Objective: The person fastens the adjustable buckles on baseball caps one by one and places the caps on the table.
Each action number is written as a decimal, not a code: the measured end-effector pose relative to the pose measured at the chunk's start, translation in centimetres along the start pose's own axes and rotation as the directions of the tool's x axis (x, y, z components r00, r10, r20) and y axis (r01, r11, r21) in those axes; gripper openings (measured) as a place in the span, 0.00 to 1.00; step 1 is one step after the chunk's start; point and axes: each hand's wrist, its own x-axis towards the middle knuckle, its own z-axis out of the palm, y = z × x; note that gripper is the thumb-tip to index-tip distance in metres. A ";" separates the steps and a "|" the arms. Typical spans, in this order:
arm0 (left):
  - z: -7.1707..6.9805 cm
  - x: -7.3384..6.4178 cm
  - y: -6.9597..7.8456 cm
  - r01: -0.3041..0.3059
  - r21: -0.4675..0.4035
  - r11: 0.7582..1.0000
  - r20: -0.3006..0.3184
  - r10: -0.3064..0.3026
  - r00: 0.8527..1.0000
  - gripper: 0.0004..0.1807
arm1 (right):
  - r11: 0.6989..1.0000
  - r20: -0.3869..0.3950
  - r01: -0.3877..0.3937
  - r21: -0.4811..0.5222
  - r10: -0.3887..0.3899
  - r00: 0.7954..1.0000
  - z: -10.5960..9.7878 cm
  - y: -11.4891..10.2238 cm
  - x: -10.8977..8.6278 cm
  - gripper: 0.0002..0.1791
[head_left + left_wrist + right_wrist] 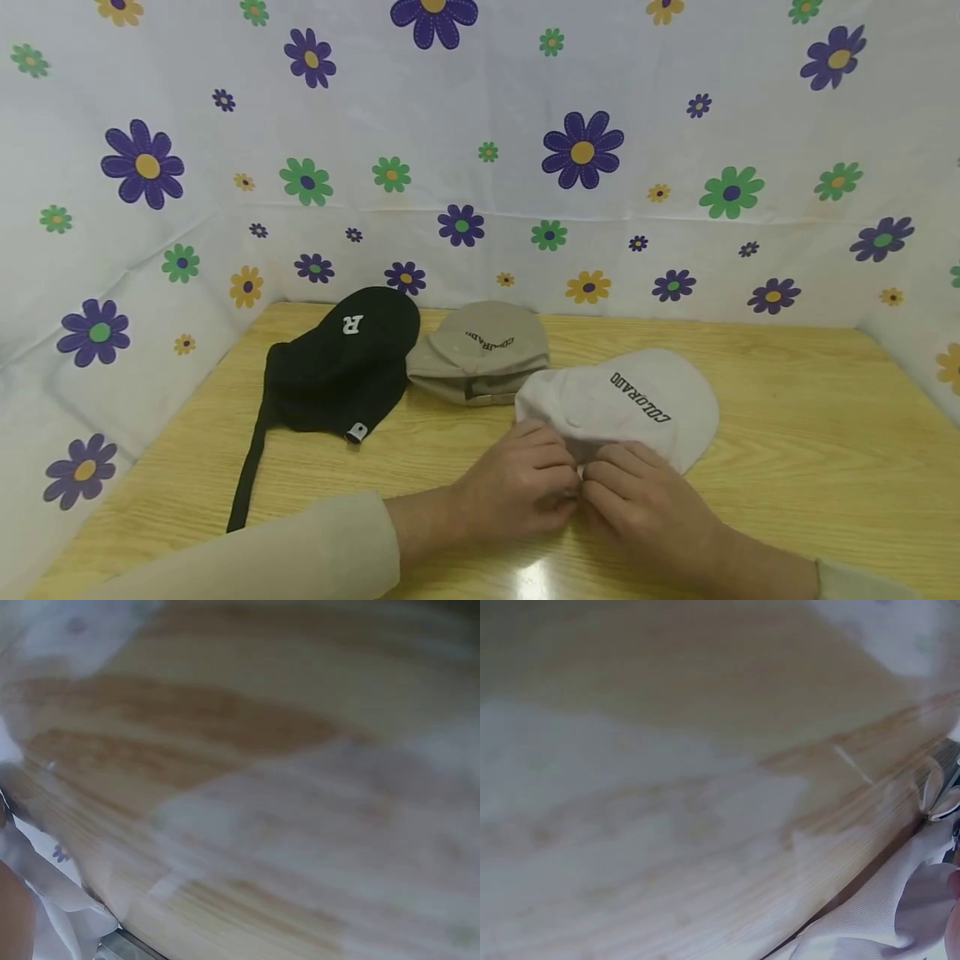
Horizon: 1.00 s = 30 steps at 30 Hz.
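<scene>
A white baseball cap (600,408) with dark COLORADO lettering lies on the table, its brim toward the right. At its near back edge my left hand (517,479) and right hand (648,504) meet with curled fingers, pinching the cap's back. The strap itself is mostly hidden behind the fingers. Pale cap fabric (56,900) also shows at the lower left of the left wrist view. In the right wrist view, more white fabric (870,922) hangs beside a sliver of fingers (952,930) at the edge.
A beige COLORADO cap (487,342) sits just behind and left of the white one. Farther left lies a black cap (337,367) with a white R, its long strap (247,479) trailing forward. Flower-printed cloth (480,100) borders the wooden table (810,433).
</scene>
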 end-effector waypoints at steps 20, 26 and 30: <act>0.1 0.5 -0.1 0.011 -0.007 1.000 0.021 -0.010 1.000 0.05 | 1.000 0.030 -0.015 -0.012 0.015 0.999 -0.3 0.7 0.0 0.13; 0.0 1.1 -0.3 0.036 -0.018 0.999 0.027 -0.035 0.999 0.05 | 0.999 0.052 -0.043 0.003 0.043 0.998 -0.6 1.4 0.0 0.06; 0.0 1.2 -0.2 0.053 -0.020 0.998 0.029 -0.053 0.998 0.05 | 0.998 0.073 -0.064 0.001 0.064 0.995 -0.6 1.5 -0.1 0.05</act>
